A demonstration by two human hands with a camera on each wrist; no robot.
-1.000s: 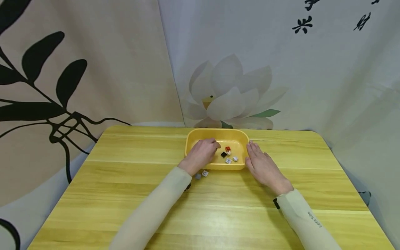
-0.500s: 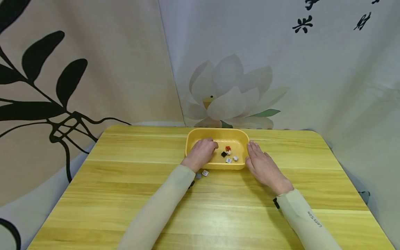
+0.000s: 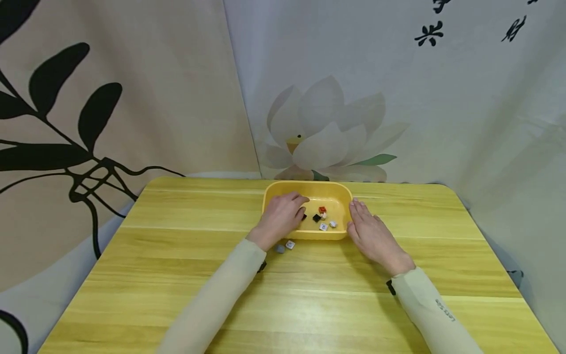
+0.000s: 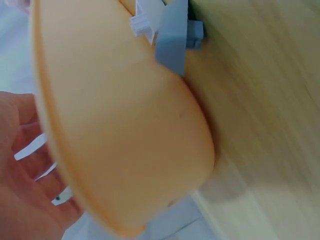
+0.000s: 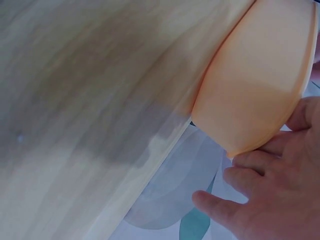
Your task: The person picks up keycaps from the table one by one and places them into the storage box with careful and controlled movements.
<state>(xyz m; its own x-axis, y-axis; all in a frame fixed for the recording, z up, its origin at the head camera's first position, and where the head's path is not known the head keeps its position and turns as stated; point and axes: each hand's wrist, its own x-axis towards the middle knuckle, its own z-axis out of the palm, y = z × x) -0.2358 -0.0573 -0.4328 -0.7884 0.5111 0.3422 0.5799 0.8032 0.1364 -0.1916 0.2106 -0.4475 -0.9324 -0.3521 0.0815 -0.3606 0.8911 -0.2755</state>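
In the head view, a yellow plastic tub (image 3: 333, 235) stands near the far edge of the table. My left hand (image 3: 279, 216) reaches over its left part, fingers loosely bent and spread apart. A small black block (image 3: 304, 217) shows beside its thumb; whatever lies under the palm is hidden. In the left wrist view the left hand (image 4: 30, 175) appears beyond the tub's rim with gaps between its fingers. My right hand (image 3: 376, 238) rests its extended fingers against the tub's right end. Inside lie a red block (image 3: 322, 210), another black block (image 3: 317, 218) and a white block (image 3: 324, 227).
Outside the tub's front wall, a grey block (image 3: 280, 249) and a white block (image 3: 290, 245) lie on the wooden table (image 3: 309, 305). Another small white block (image 3: 333, 224) is in the tub. A printed curtain (image 3: 177, 98) hangs behind the table.
My left hand has shifted slightly left and its fingers have loosened from a tighter curl. The black block beside its thumb has come into sight. My right hand stays put.
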